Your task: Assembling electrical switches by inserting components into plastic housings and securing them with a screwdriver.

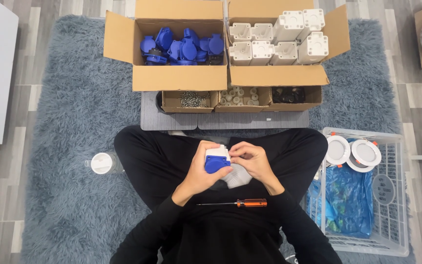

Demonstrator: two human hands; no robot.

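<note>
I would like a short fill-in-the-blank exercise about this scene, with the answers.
1. Both hands hold a white socket with a ___ cover.
2. The screwdriver has an ___ handle.
3. The left box holds ___ covers.
4. The basket stands on the person's ___ side.

Answers: blue; orange; blue; right

**Hands on a blue-and-white socket, boxes ahead**

A person sits cross-legged on a shaggy grey rug (74,112). The left hand (199,173) grips a white socket housing with a blue cover (217,160); the right hand (254,161) pinches its top edge, perhaps holding a small part, too small to tell. An orange-handled screwdriver (240,202) lies on the lap. Toward the rug's far edge stand a cardboard box of blue covers (181,46) and a box of white housings (279,39), with three small trays (240,98) just before them. A white wire basket (391,205) sits at the right edge, holding round white lamps (352,151).
</note>
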